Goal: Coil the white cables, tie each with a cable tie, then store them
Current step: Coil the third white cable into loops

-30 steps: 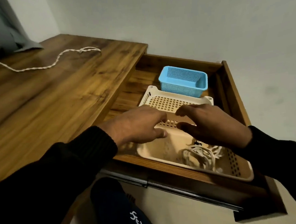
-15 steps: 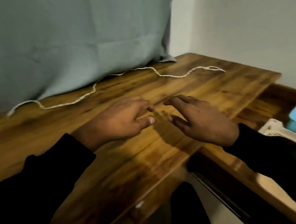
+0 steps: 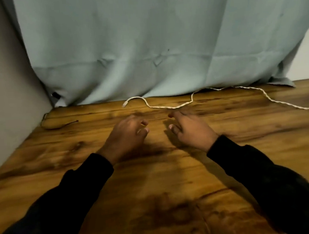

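A long white braided cable (image 3: 167, 107) lies uncoiled in loose waves along the back of the wooden table (image 3: 61, 160), its plug end at the left and the rest running off the right edge of the view. My left hand (image 3: 127, 133) hovers over the table just in front of the cable with loosely curled fingers, holding nothing. My right hand (image 3: 189, 129) hovers beside it, its fingertips close to the cable's middle dip, relaxed and empty. Both arms wear black sleeves.
A pale blue-green cloth (image 3: 145, 53) hangs behind the table and drapes onto its back edge. A grey wall (image 3: 5, 90) borders the left side. A thin dark cord (image 3: 59, 124) lies at the back left corner.
The view has swung left from the open drawer with its baskets to the tabletop. Both hands have moved from the cream basket to just in front of the white cable.
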